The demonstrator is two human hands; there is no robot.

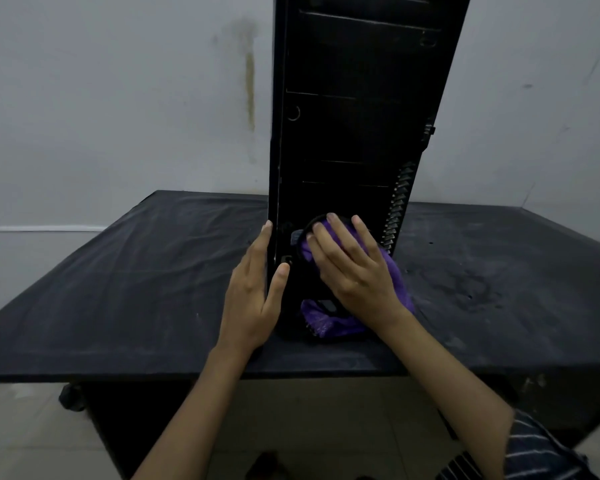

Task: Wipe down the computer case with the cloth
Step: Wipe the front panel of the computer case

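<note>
A tall black computer case stands upright on the black table, its front panel facing me. My right hand lies flat with straight fingers on a purple cloth, pressing it against the lower front of the case. The cloth hangs down to the table below my palm. My left hand rests with straight fingers along the case's lower left edge, thumb on the front panel.
The table's front edge runs just below my wrists. A pale wall with a brownish stain stands behind. A dark object sits on the tiled floor under the table's left side.
</note>
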